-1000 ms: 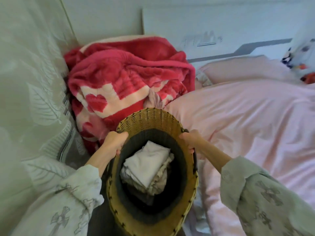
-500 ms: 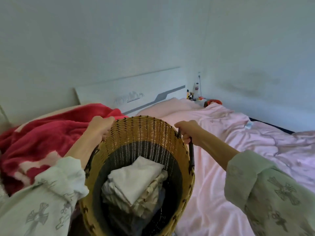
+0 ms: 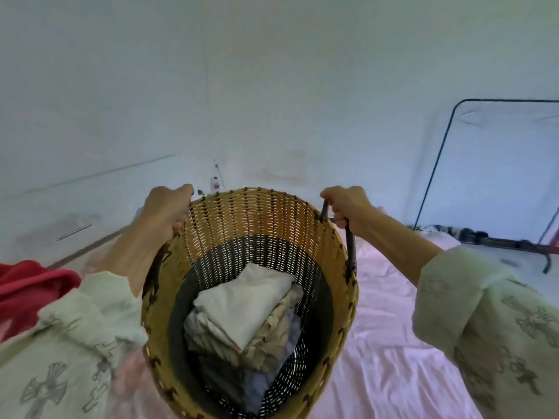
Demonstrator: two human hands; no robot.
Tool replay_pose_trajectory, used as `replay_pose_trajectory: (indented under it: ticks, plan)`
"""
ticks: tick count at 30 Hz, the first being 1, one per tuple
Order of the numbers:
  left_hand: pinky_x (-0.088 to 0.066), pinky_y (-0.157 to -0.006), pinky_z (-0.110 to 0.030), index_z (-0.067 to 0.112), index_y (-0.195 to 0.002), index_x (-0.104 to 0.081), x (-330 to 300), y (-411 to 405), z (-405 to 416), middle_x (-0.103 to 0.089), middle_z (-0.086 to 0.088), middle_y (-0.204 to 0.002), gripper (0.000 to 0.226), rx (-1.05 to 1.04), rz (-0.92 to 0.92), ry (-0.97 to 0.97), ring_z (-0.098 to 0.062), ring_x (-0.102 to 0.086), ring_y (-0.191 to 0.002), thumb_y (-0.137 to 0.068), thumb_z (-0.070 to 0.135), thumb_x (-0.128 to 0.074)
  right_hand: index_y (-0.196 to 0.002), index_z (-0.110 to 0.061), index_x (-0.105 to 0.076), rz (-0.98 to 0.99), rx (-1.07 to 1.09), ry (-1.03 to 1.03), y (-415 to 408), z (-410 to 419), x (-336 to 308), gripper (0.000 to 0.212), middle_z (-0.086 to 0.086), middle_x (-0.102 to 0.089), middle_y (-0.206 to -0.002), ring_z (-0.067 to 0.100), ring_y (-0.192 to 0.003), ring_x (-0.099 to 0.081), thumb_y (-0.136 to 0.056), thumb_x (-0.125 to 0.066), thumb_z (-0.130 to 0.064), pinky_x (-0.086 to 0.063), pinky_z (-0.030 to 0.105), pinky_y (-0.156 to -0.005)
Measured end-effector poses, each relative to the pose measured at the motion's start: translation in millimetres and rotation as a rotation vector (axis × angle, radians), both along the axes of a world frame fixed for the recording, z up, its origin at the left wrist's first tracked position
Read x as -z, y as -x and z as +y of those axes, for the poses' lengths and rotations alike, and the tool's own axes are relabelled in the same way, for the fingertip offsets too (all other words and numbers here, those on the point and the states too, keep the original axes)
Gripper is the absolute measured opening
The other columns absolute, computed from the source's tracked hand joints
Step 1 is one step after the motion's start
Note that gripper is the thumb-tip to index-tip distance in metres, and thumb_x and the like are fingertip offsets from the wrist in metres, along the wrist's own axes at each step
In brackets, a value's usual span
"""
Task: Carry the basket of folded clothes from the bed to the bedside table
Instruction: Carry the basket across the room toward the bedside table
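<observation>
A round wicker basket, tan above and black below, hangs in front of me over the bed. Inside lies a stack of folded clothes, pale cloth on top. My left hand is closed on the basket's left handle at the rim. My right hand grips the dark right handle, which loops down the basket's side. Both sleeves are pale green with cross patterns. No bedside table can be made out in view.
The pink bed sheet spreads below and to the right. A red blanket lies at the left edge. A small bottle stands by the far wall corner. A white panel with a dark frame leans at the right.
The basket has risen and swung right, away from the red blanket, with both hands still on its handles. The view has turned toward the far wall and the framed panel.
</observation>
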State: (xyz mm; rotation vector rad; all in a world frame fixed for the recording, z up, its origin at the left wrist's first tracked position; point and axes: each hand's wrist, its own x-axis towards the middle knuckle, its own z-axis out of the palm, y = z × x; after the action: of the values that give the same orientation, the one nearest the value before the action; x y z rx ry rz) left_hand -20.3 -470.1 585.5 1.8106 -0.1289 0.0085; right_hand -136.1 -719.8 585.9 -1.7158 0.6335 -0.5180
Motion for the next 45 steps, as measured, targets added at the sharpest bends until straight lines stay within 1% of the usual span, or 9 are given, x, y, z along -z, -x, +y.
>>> replay_pose_trajectory:
  ticks: [2,5,8,15,22,29,32,35,45]
  plan:
    - [-0.017,-0.029,-0.008,0.023,-0.078,-0.053,3,7,-42,-0.035,0.002,-0.043,0.010,0.097,0.025,0.030,-0.004,-0.023,-0.021,-0.084,0.019,-0.046,-0.059,-0.011,-0.045,-0.006,0.095,0.008,26,-33,-1,0.029,0.002,-0.035,-0.052,0.014,-0.042,-0.029,-0.085,-0.057,-0.013,-0.025,0.023,-0.038]
    - [-0.015,-0.029,-0.008,0.017,-0.060,-0.041,12,22,-126,-0.030,0.003,-0.043,0.022,0.287,0.073,0.029,-0.004,-0.020,-0.020,-0.082,0.016,-0.044,-0.058,-0.011,-0.045,0.001,0.308,0.024,78,-94,2,0.028,0.002,-0.036,-0.051,0.014,-0.041,-0.030,-0.083,-0.058,-0.014,-0.024,0.017,-0.031]
    - [-0.015,-0.030,-0.009,0.016,-0.059,-0.038,19,43,-201,-0.029,0.003,-0.043,0.024,0.453,0.083,0.031,-0.005,-0.019,-0.020,-0.082,0.015,-0.044,-0.058,-0.011,-0.044,0.006,0.485,0.002,132,-144,7,0.028,0.003,-0.036,-0.052,0.015,-0.041,-0.029,-0.082,-0.058,-0.013,-0.022,0.013,-0.028]
    - [-0.014,-0.030,-0.008,0.015,-0.058,-0.038,22,144,-365,-0.026,0.012,-0.025,0.025,0.887,0.111,0.045,-0.004,-0.019,-0.021,-0.082,0.013,-0.044,-0.058,-0.014,-0.045,-0.021,1.019,0.047,288,-222,15,0.025,0.001,-0.041,-0.057,0.013,-0.047,-0.034,-0.080,-0.057,-0.015,-0.028,0.026,-0.041]
    - [-0.015,-0.029,-0.011,0.017,-0.058,-0.036,34,286,-495,-0.026,0.002,-0.050,0.026,1.124,0.094,0.010,-0.008,-0.021,-0.027,-0.083,0.016,-0.044,-0.055,-0.012,-0.044,0.025,1.403,0.127,440,-275,29,0.024,0.003,-0.043,-0.055,0.015,-0.046,-0.036,-0.075,-0.057,-0.014,-0.030,0.025,-0.042]
    - [-0.013,-0.029,-0.009,0.020,-0.059,-0.040,59,431,-602,-0.027,0.008,-0.035,0.025,1.262,0.201,0.001,-0.004,-0.019,-0.021,-0.083,0.015,-0.045,-0.059,-0.008,-0.051,0.134,1.505,0.191,580,-348,49,0.022,0.002,-0.045,-0.055,0.014,-0.048,-0.038,-0.078,-0.057,-0.018,-0.032,0.023,-0.045]
    - [-0.014,-0.027,-0.011,0.026,-0.084,-0.057,72,489,-649,-0.028,0.003,-0.050,0.016,1.301,0.242,-0.016,-0.003,-0.020,-0.022,-0.083,0.015,-0.046,-0.062,-0.007,-0.049,0.181,1.519,0.193,639,-389,54,0.024,0.003,-0.043,-0.056,0.013,-0.048,-0.037,-0.082,-0.055,-0.020,-0.033,0.024,-0.047]
    - [-0.014,-0.029,-0.013,0.019,-0.062,-0.042,82,534,-690,-0.029,0.002,-0.051,0.023,1.328,0.226,-0.036,-0.007,-0.022,-0.030,-0.084,0.015,-0.046,-0.054,-0.009,-0.044,0.201,1.542,0.186,683,-422,63,0.030,0.004,-0.043,-0.054,0.014,-0.047,-0.037,-0.082,-0.054,-0.016,-0.034,0.024,-0.048]
    - [-0.014,-0.029,-0.009,0.016,-0.056,-0.038,111,657,-869,-0.030,0.007,-0.036,0.026,1.297,0.227,-0.115,-0.005,-0.020,-0.022,-0.081,0.016,-0.048,-0.054,-0.009,-0.043,0.256,1.566,0.110,809,-590,98,0.027,0.004,-0.043,-0.054,0.015,-0.047,-0.038,-0.078,-0.055,-0.014,-0.033,0.021,-0.046]
